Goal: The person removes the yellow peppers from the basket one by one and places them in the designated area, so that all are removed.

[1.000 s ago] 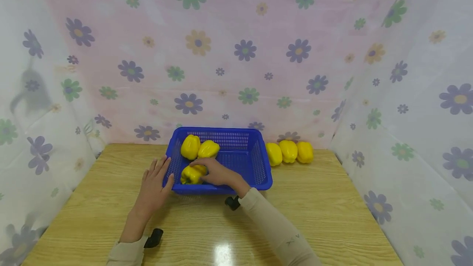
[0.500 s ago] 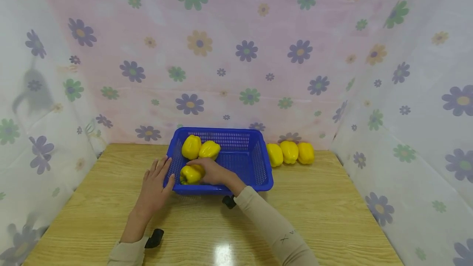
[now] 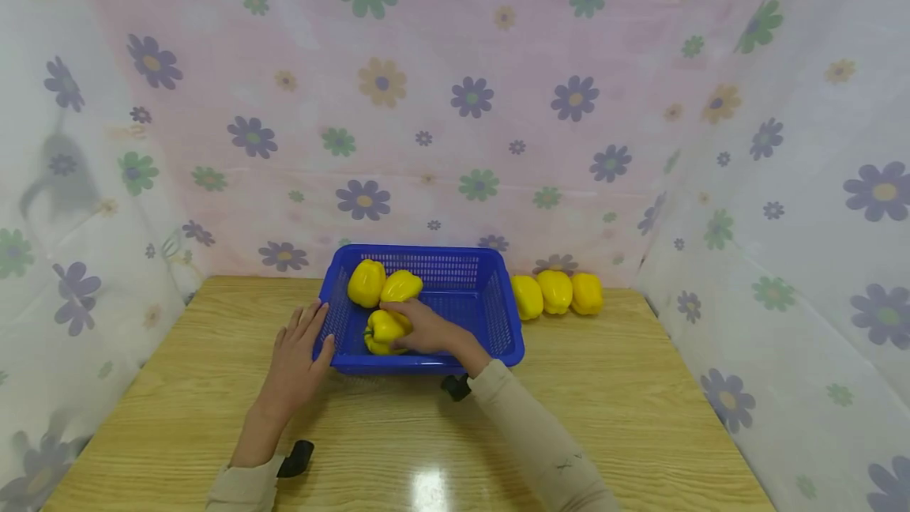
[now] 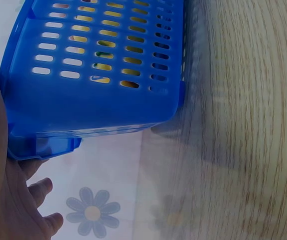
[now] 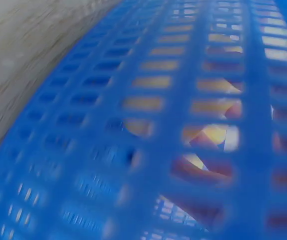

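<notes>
Inside a blue plastic basket (image 3: 426,361), my right hand (image 3: 431,329) grips a yellow bell pepper (image 3: 381,330) near the front wall, its green stem pointing left. Two more yellow bell peppers, one at the back left (image 3: 366,284) and one beside it (image 3: 402,286), lie behind it. My left hand (image 3: 295,358) rests with straight fingers against the basket's left rim; fingertips (image 4: 42,187) show outside the rim in the left wrist view. The slotted basket wall (image 5: 176,150) fills the right wrist view, with blurred yellow behind it.
Several items surround the work: a row of yellow bell peppers (image 3: 557,291) stands on the wooden table (image 3: 597,393) just right of the basket. A flowered curtain (image 3: 441,164) closes off the back and both sides.
The gripped bell pepper shifted slightly left, then back to the right with my right hand, and has turned a little. My left hand and the basket stay in place.
</notes>
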`<move>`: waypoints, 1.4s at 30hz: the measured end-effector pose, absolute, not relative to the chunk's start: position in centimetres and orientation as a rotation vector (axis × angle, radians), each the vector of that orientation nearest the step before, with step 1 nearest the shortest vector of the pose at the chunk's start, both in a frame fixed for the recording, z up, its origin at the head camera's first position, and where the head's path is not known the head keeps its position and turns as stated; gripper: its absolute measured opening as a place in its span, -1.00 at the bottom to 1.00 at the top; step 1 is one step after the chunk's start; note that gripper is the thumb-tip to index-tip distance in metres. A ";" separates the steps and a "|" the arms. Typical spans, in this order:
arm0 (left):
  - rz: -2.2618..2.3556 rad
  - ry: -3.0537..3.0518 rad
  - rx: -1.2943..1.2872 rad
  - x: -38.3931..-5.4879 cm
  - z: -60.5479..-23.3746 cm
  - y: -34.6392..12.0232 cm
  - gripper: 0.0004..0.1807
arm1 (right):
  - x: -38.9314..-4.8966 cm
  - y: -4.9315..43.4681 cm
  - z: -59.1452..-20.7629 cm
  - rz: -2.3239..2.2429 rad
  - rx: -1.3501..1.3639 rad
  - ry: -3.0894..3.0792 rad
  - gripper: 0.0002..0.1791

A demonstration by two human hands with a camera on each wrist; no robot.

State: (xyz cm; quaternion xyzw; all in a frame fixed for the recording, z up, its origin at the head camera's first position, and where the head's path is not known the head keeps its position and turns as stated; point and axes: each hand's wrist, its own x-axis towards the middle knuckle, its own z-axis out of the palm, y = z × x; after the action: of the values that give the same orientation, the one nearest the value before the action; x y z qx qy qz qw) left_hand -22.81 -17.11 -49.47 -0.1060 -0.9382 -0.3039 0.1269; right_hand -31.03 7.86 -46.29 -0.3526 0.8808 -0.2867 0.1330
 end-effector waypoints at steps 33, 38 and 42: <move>-0.907 -2.717 -0.319 -22.9 -49.6 -17.2 -0.35 | -31.2 12.5 -46.3 -0.958 -0.885 2.188 -0.42; -0.910 -2.711 -0.322 -22.9 -49.7 -17.2 -0.35 | -31.2 12.5 -46.3 -0.974 -0.877 2.179 -0.42; -0.919 -2.715 -0.326 -22.9 -49.6 -17.2 -0.35 | -31.2 12.5 -46.2 -0.981 -0.868 2.179 -0.41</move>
State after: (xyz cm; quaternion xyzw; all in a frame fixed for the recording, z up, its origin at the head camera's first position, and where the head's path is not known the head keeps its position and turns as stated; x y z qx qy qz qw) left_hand -22.93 -17.25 -49.59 -0.1121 -0.9334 -0.3160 0.1278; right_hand -31.19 12.54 -46.20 -0.3261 0.8188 -0.3688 0.2953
